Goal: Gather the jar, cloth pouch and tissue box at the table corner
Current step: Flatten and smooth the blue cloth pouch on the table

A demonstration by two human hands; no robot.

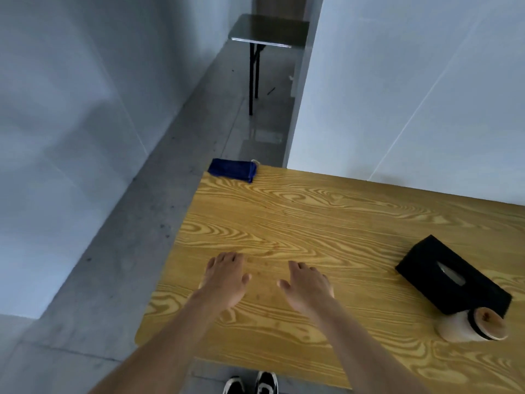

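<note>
A blue cloth pouch (pixel 233 170) lies on the far left corner of the wooden table (pixel 326 223). At the right, a black tissue box (pixel 451 275) lies at a slant. A pale jar (pixel 474 324) with a wooden lid and a dark band rests on its side, touching the box's near end. My left hand (pixel 225 278) and my right hand (pixel 308 287) hover palm down over the table's near left part, fingers apart, holding nothing. Both hands are well apart from all three objects.
The table's left edge drops to a grey concrete floor (pixel 142 251). A small dark side table (pixel 268 31) on thin legs stands farther back. White walls run along the left and behind the table. My shoes (pixel 251 383) show below the near edge.
</note>
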